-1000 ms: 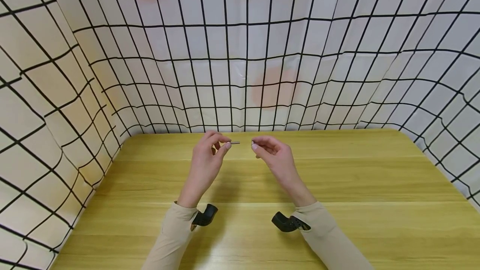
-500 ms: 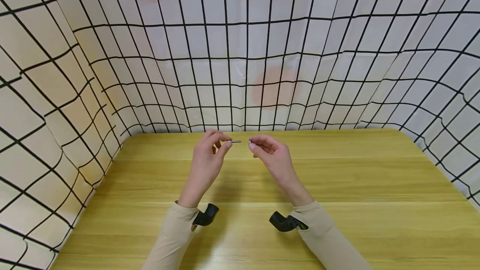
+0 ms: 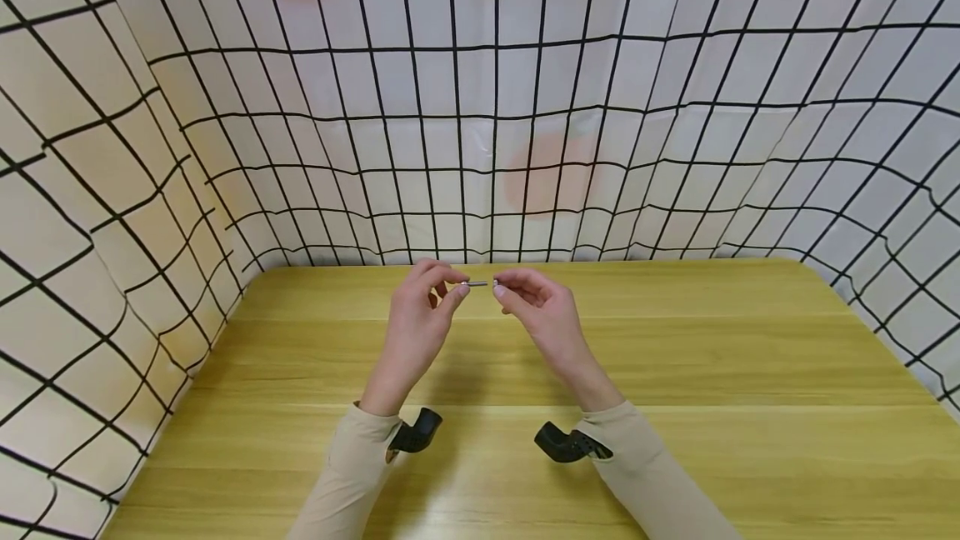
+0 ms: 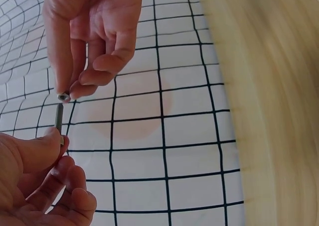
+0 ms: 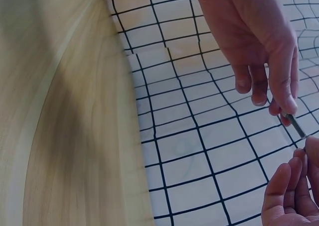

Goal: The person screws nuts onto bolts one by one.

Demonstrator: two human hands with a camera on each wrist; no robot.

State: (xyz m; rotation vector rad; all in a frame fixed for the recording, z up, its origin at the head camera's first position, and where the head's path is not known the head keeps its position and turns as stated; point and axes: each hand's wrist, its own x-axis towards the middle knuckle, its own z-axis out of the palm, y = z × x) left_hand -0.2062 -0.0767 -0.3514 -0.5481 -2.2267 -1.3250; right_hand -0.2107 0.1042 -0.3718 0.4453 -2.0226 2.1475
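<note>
My left hand pinches a thin grey metal bolt between thumb and forefinger, its shank pointing right. Threads show on the bolt in the right wrist view. Facing it, my right hand holds a small metal nut at the tips of thumb and forefinger. In the left wrist view the bolt's end stands just below the nut, nearly in line with it. Both hands are raised over the table's far part, fingertips close together. The bolt's head end is mostly covered by my left fingers.
A wooden table spreads beneath both hands. Behind it and at the sides hangs a white cloth with a black grid. Black camera mounts stick out from the beige sleeves at both wrists.
My right hand has moved left and my left hand slightly right, so the gap between bolt and nut has narrowed. Both hands keep their pinch.
</note>
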